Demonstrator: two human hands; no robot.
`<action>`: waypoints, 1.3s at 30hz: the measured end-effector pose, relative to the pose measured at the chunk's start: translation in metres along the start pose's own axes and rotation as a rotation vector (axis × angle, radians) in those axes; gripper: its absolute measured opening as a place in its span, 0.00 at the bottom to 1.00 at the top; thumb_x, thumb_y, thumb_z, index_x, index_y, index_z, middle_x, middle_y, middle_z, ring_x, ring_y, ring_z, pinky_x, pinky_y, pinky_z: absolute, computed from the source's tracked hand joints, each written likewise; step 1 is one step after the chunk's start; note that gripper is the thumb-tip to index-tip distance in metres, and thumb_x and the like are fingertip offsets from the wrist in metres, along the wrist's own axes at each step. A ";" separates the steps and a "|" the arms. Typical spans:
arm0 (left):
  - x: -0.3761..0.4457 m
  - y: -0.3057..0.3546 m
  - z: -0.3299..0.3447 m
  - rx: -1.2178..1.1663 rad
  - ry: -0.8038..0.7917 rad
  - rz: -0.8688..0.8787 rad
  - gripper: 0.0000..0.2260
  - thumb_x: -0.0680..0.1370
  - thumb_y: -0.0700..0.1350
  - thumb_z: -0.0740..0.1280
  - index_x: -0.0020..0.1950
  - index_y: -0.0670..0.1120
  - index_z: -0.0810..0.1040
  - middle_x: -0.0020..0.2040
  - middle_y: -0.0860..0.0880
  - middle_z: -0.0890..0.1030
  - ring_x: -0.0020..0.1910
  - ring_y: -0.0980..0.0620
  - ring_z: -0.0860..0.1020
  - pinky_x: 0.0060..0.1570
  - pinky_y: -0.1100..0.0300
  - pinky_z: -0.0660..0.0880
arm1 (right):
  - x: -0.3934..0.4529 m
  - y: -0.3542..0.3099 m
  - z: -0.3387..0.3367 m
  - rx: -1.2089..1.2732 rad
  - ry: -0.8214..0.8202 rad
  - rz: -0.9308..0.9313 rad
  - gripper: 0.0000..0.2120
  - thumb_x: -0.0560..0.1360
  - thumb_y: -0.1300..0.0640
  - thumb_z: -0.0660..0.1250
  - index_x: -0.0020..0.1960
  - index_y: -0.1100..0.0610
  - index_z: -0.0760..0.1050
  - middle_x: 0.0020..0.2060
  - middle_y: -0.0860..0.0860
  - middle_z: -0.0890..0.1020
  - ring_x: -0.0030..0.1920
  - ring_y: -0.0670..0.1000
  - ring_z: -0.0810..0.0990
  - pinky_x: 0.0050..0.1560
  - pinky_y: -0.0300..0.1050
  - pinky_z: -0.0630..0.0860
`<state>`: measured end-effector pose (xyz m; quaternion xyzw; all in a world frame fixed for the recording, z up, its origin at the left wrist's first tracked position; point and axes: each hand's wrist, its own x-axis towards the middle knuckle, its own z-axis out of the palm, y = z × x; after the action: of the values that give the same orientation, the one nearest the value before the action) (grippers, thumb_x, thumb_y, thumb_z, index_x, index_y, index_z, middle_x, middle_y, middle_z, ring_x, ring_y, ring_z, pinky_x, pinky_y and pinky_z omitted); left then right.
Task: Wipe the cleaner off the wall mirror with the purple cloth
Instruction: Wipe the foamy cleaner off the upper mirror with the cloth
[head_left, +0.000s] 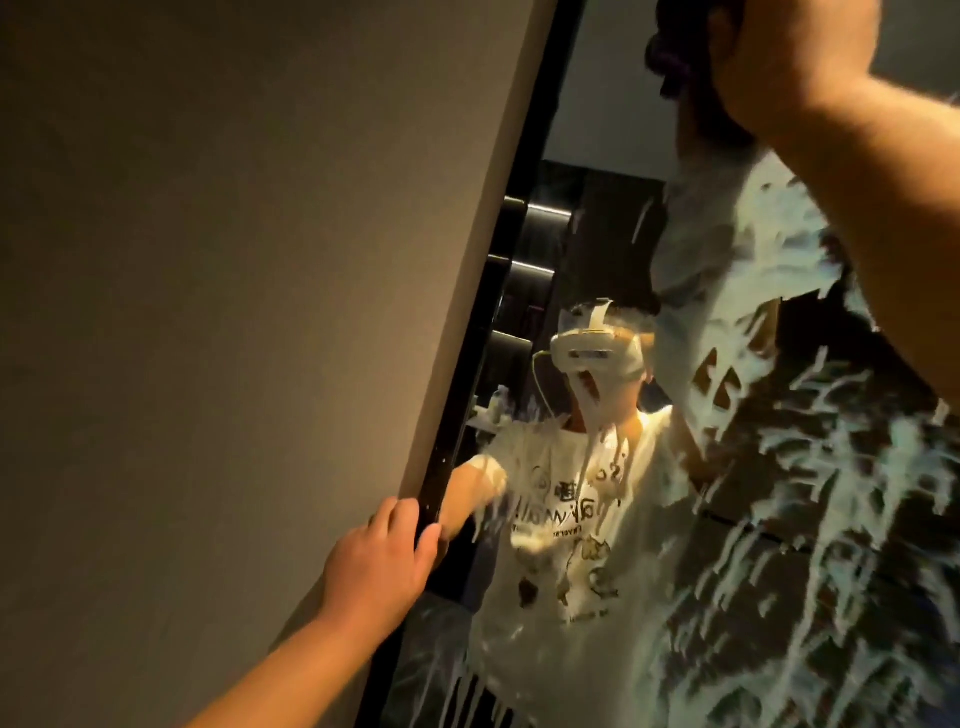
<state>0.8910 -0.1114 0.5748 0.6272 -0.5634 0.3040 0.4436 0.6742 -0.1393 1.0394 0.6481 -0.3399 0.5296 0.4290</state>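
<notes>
Head view: wall mirror (597, 249) upright, tilted rightward

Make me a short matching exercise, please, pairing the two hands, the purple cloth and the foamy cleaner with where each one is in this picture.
Things:
1. left hand
2. right hand
3. purple cloth
4. cleaner

Places:
A. streaked and dripping down the glass
B. bunched at the top of the mirror
C. gripping the mirror's dark frame
D. raised at the top right, holding the cloth

Pairs: 1-C, 2-D, 3-B, 4-A
</notes>
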 end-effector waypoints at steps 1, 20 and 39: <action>0.000 -0.001 0.003 -0.001 0.037 0.007 0.20 0.84 0.58 0.44 0.45 0.47 0.68 0.34 0.49 0.75 0.23 0.47 0.75 0.18 0.59 0.63 | 0.006 -0.003 0.004 0.009 0.008 0.025 0.23 0.76 0.42 0.55 0.60 0.56 0.74 0.58 0.56 0.82 0.60 0.54 0.80 0.52 0.57 0.76; -0.003 -0.022 0.012 -0.192 0.012 0.053 0.08 0.78 0.49 0.56 0.49 0.47 0.70 0.40 0.45 0.79 0.30 0.41 0.78 0.29 0.55 0.74 | -0.404 -0.111 0.057 0.013 -0.373 -0.901 0.12 0.75 0.50 0.68 0.56 0.53 0.79 0.48 0.51 0.79 0.48 0.55 0.76 0.46 0.54 0.74; 0.136 0.052 -0.055 -0.308 0.116 -0.030 0.29 0.78 0.54 0.50 0.75 0.42 0.65 0.75 0.43 0.67 0.74 0.43 0.64 0.71 0.45 0.60 | -0.017 -0.006 -0.033 -0.209 0.119 -0.012 0.19 0.79 0.50 0.56 0.69 0.45 0.67 0.65 0.60 0.72 0.62 0.65 0.72 0.56 0.58 0.70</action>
<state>0.8714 -0.1201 0.7289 0.5416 -0.5674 0.2432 0.5706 0.6634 -0.1070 1.0242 0.5693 -0.3634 0.5261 0.5168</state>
